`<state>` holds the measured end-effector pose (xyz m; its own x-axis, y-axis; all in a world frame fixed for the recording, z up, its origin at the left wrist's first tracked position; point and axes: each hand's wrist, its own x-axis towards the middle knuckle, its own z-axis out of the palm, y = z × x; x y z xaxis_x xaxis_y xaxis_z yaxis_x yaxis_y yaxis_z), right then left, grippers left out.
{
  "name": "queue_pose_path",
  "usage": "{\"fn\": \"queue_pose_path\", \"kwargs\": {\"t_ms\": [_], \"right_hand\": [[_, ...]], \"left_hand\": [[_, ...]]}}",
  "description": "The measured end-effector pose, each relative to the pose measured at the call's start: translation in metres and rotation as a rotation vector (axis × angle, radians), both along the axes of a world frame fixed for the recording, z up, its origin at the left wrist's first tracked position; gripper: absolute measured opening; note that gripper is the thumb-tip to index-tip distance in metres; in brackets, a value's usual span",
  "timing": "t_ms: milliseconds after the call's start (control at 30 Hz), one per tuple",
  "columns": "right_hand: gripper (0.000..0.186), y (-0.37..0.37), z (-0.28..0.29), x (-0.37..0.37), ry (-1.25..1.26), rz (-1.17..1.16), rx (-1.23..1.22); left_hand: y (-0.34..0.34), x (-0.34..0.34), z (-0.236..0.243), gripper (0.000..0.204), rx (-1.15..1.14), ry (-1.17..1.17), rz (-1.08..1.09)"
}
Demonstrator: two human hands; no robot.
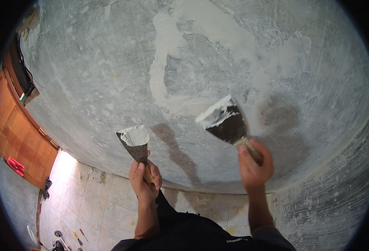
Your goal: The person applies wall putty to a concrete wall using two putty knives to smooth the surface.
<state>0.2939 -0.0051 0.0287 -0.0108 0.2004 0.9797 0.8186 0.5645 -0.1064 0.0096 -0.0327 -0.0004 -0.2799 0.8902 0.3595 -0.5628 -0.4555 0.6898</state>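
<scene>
My left hand (144, 180) is closed round the handle of a putty knife (136, 150), held upright with a lump of white filler (135, 135) on its blade. In my right hand (255, 165) is a second, wider putty knife (231, 127), tilted up and to the left. White filler coats its front edge, and the dark metal shows behind. Both blades are in front of a grey plastered wall (105, 83); whether the right one touches it I cannot tell. Pale filler patches (234, 33) spread over the wall's upper middle, with darker damp-looking stains (276, 113) lower down.
A wooden door (19, 129) stands at the left, with a red cloth (15, 166) near its lower edge. On the tiled floor (94, 201) at lower left lie small hand tools (78, 238) beside a wheeled object (59, 240). Another rough wall (326, 196) meets this one at the right.
</scene>
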Motion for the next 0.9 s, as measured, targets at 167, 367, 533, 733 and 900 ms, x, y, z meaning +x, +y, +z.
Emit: {"fn": "queue_pose_path", "kwargs": {"t_ms": [167,367,533,733,900], "right_hand": [[0.042,0.008,0.036,0.02,-0.05,0.117,-0.054],[0.045,0.018,0.073,0.012,-0.269,0.044,0.034],[0.042,0.021,0.059,0.01,-0.21,0.062,0.009],[0.038,0.013,0.042,0.015,-0.198,0.023,0.097],[0.033,0.019,0.056,-0.002,-0.15,0.002,0.063]], "left_hand": [[0.001,0.002,-0.002,0.042,0.009,0.003,0.001],[0.005,0.007,-0.004,0.042,-0.006,-0.005,-0.014],[0.006,0.008,-0.003,0.041,0.012,0.007,-0.033],[0.009,0.007,-0.005,0.041,0.01,0.017,-0.059],[0.012,0.012,-0.006,0.043,-0.001,0.058,-0.048]]}}
